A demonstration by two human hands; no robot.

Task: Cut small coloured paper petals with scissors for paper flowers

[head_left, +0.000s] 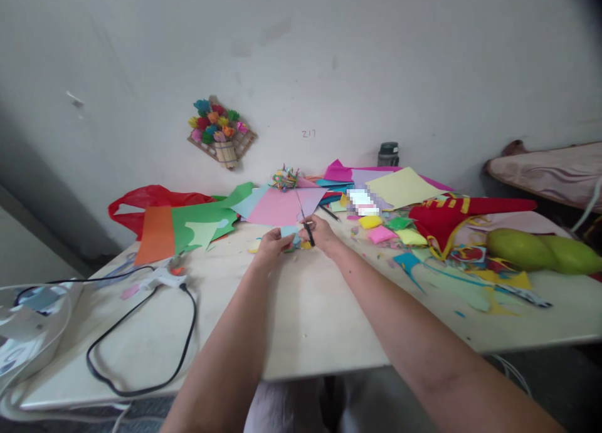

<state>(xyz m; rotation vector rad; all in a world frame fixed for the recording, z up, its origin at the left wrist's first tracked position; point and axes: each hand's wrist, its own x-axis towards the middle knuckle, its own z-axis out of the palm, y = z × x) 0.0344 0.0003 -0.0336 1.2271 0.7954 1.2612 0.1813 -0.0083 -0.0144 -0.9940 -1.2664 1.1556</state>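
My left hand [271, 248] is closed on a small light blue piece of paper [288, 232], held just above the table. In my right hand [320, 234] is a pair of scissors [309, 231], its black handles near the palm and its blades pointing away from me. The scissors are close to the right edge of the blue paper; whether the blades touch it I cannot tell. Small yellow and blue scraps lie beneath both hands. Beyond them a pink sheet of paper [277, 206] lies flat on the table.
At left are a glue gun [169, 276] with a looped black cord, green paper [200, 220] and orange paper [157, 235]. To the right lie a yellow sheet [403, 188], a red cloth-like piece [437, 223], green fruit-like objects [522, 248] and a craft knife [524, 295]. A dark bottle [388, 154] stands behind.
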